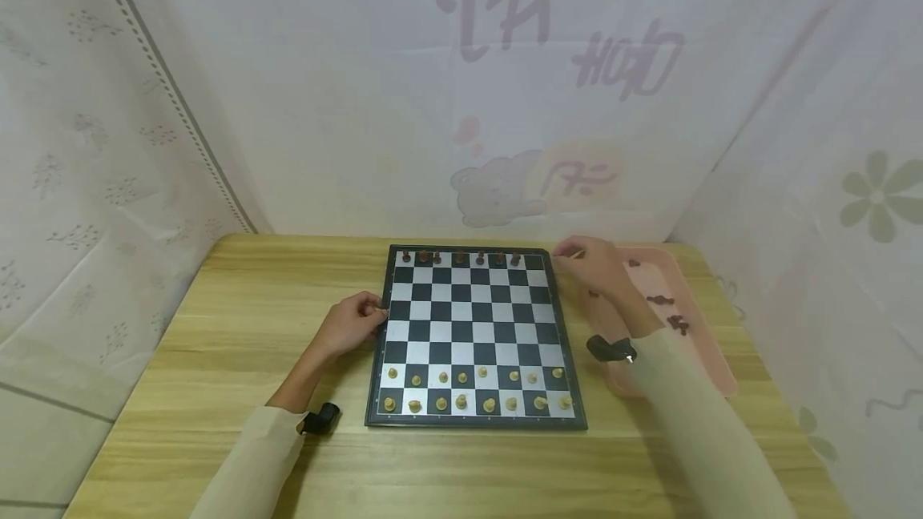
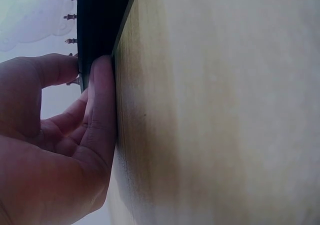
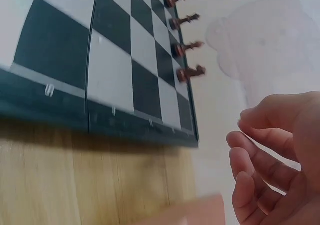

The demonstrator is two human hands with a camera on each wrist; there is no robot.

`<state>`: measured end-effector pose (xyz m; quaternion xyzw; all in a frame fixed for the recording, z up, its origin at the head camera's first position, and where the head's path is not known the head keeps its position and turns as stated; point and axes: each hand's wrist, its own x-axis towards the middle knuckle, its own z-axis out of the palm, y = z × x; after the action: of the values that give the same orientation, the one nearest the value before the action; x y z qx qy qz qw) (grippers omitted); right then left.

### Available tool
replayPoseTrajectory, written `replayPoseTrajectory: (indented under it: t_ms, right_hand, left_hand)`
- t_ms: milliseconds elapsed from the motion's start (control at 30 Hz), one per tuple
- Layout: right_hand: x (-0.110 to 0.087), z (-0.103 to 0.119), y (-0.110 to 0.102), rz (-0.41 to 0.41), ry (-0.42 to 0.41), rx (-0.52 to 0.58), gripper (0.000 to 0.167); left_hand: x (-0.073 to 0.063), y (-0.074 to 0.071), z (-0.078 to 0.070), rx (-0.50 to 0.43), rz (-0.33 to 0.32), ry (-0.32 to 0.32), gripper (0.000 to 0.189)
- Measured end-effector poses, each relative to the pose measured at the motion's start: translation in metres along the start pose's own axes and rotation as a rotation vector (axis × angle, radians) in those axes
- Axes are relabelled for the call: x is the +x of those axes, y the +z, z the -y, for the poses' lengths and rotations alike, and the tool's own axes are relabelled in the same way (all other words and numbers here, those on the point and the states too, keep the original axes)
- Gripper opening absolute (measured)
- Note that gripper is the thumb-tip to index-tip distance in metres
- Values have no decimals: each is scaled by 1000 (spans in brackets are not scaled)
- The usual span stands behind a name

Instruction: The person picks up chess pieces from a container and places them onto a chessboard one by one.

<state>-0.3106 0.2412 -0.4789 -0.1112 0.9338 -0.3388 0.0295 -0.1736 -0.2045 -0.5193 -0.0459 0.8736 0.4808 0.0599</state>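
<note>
A chessboard (image 1: 472, 312) with black and white squares lies on the table. My left hand (image 1: 351, 321) grips its left edge; in the left wrist view the thumb rests on the rim and the fingers (image 2: 102, 80) lie against the side and underside. Just off the far right corner is my right hand (image 1: 594, 263), and in the right wrist view its fingers (image 3: 267, 160) are loosely curled with nothing visible between them. Dark red chess pieces (image 1: 460, 257) stand along the far row, with a knight (image 3: 191, 73) nearest the right hand. Pale yellow pieces (image 1: 461, 401) fill the two near rows.
A pink tray (image 1: 721, 375) stands right of the board, partly under my right forearm. Several dark red pieces (image 1: 678, 324) lie in it. The wooden table (image 1: 238, 327) meets a printed cloth (image 1: 360, 102) at the back, with cloth on both sides too.
</note>
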Motion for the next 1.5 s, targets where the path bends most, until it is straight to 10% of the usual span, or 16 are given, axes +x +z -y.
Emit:
replayPoseTrajectory:
  t_ms: [833, 1167, 1500]
  right_hand:
    - [-67, -85, -83, -118, 32, -71, 35]
    - [-77, -110, -88, -99, 153, -154, 35]
    - [-70, -122, -82, -114, 70, -406, 30]
  left_hand:
    - [-2, 1, 0, -4, 3, -9, 29]
    - [-2, 0, 0, 9, 2, -15, 30]
    - [-1, 0, 0, -23, 9, -24, 30]
